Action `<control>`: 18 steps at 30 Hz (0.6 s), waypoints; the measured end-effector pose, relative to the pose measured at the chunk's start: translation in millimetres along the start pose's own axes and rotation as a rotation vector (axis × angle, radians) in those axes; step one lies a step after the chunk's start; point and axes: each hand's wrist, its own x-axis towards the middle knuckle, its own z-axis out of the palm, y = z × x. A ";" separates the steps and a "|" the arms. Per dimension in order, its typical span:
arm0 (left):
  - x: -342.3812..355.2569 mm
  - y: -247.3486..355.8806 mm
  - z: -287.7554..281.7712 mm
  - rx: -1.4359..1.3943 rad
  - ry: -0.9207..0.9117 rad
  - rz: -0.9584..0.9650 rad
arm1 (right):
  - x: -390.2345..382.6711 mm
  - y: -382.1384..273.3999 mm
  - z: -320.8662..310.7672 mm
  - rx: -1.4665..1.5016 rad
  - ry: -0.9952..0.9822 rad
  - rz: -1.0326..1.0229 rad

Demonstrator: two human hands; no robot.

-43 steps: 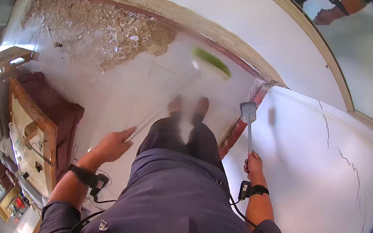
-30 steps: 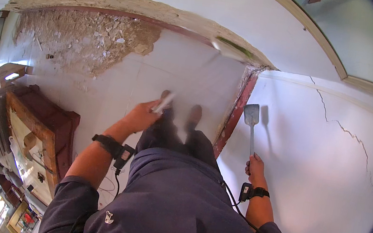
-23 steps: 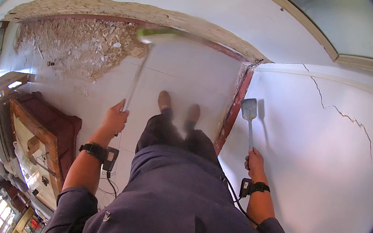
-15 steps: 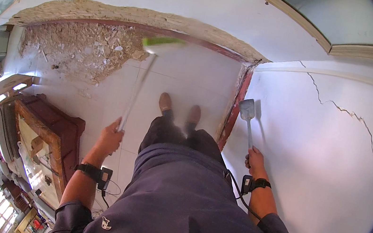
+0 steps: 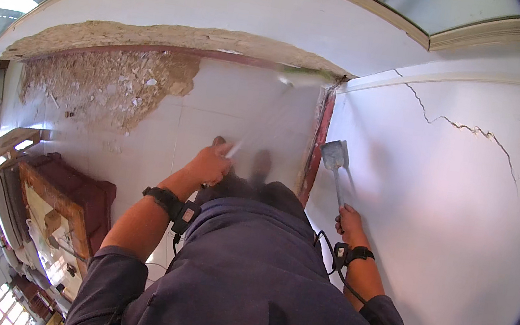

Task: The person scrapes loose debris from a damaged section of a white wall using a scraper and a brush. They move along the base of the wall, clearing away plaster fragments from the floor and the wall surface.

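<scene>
Having moved rightward since the earlier frame, the left hand [image 5: 210, 164] is grasping one pale-handled, green-headed broom [image 5: 286, 82], its head blurring near the corner; the right hand [image 5: 350, 222] is gripping one grey, flat-bladed metal shovel [image 5: 333, 153]. Farther out, one tan, crumbled rubble heap [image 5: 125, 84] is lying uncollected, seemingly leaving much sweeping unfinished.

The scraper [image 5: 332, 155] looks dull metal, the floor [image 5: 224, 108] smooth and glossy, the rubble [image 5: 114, 85] at ten o'clock rough, matt.

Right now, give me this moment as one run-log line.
left hand: gripping broom | broom head: blurred, near wall corner | right hand: gripping grey flat-bladed tool | rubble: on pale floor
</scene>
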 end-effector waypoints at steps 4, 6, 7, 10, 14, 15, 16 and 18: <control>-41.3 9.8 -7.6 -0.297 0.158 -0.101 | -7.6 0.2 1.7 0.029 0.012 -0.070; -72.9 -9.2 -13.7 -0.449 0.240 -0.157 | -8.8 -2.8 6.5 0.041 0.025 -0.066; -87.6 -14.3 -14.2 -0.443 0.239 -0.157 | -6.0 -1.9 6.7 0.054 0.025 -0.068; -126.4 -21.5 -12.0 -0.337 0.309 -0.140 | -1.2 -3.9 8.0 0.067 0.012 -0.067; -140.5 -27.2 -8.6 -0.332 0.205 -0.187 | 1.3 -6.5 9.8 0.054 0.009 -0.065; -138.8 -27.0 -6.6 -0.307 0.127 -0.183 | 0.2 -8.3 10.3 0.049 0.007 -0.069; -133.6 -25.1 -2.7 -0.313 0.129 -0.180 | -1.4 -10.3 10.2 0.033 0.000 -0.073; -122.5 -10.7 3.3 -0.108 0.019 -0.075 | -3.6 -15.6 14.0 0.012 -0.019 -0.081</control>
